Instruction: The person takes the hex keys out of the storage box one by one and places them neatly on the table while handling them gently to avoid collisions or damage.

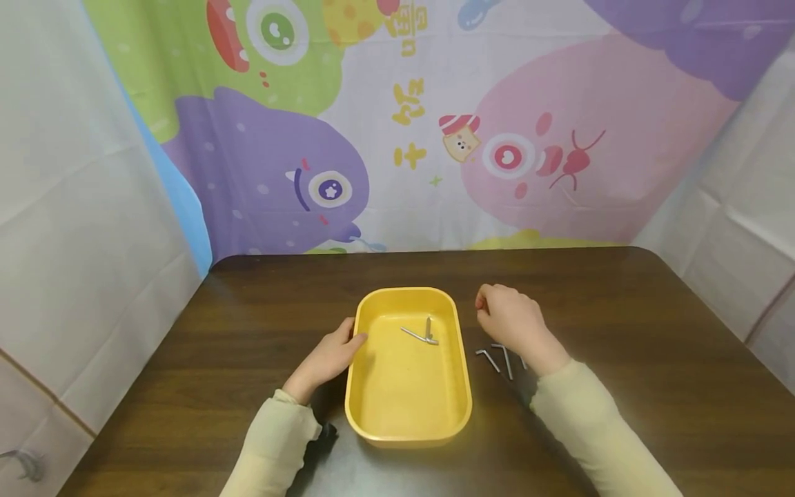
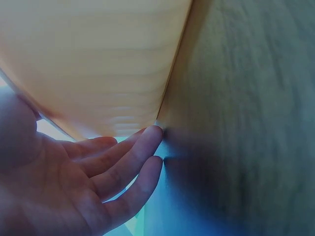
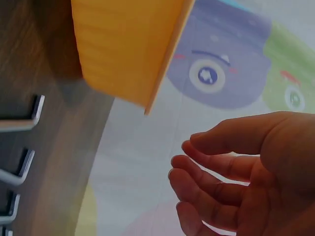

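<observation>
The left hand (image 1: 328, 356) is gripping the tray (image 1: 406, 400) at its left wall, thumb over the rim, likely steadying it. Inside, keys (image 1: 415, 335) are lying crossed; more keys (image 1: 507, 363) are resting right of it, seemingly within reach. Nearby, the right hand (image 1: 511, 317) is hovering, fingers loosely bent, visibly holding nothing.

Both sleeves (image 1: 605, 424) are long, plain and pale yellow-green, with loosely wrinkled cuffs (image 1: 297, 408).
</observation>
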Motion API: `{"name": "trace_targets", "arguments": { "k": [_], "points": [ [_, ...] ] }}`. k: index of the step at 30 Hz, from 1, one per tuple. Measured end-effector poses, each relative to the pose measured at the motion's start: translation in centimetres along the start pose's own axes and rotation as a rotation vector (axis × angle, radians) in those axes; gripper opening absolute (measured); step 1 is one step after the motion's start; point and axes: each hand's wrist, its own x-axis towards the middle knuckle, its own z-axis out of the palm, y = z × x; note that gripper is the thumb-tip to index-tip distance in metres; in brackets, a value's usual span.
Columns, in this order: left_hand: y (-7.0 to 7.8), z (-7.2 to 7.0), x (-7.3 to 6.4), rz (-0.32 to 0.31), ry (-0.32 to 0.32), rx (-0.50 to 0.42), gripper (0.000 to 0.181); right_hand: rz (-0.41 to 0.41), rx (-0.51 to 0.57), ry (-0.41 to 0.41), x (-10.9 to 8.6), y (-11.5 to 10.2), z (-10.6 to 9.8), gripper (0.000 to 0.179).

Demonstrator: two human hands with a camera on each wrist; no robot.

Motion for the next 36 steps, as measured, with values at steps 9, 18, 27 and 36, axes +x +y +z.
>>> {"name": "trace_targets", "arguments": {
  "k": [9, 18, 27, 36],
  "points": [
    [-0.2, 0.0, 0.0, 0.016, 0.019, 0.002, 0.043, -0.258, -0.079, 0.029, 0.7, -2.7, 1.2, 0.005],
    [-0.1, 0.0, -0.1, 0.017, 0.01, 0.005, 0.043, -0.476, -0.192, 0.065, 1.4, -4.1, 2.4, 0.01],
    [-0.1, -0.1, 0.0, 0.021, 0.013, -0.001, 0.044, -0.532, -0.226, -0.043, 2.2, -4.9, 4.0, 0.014],
    [-0.1, -0.1, -0.1, 0.02, 0.011, 0.005, 0.044, -0.528, -0.288, -0.158, 2.7, -5.0, 5.4, 0.009]
  ]
}}
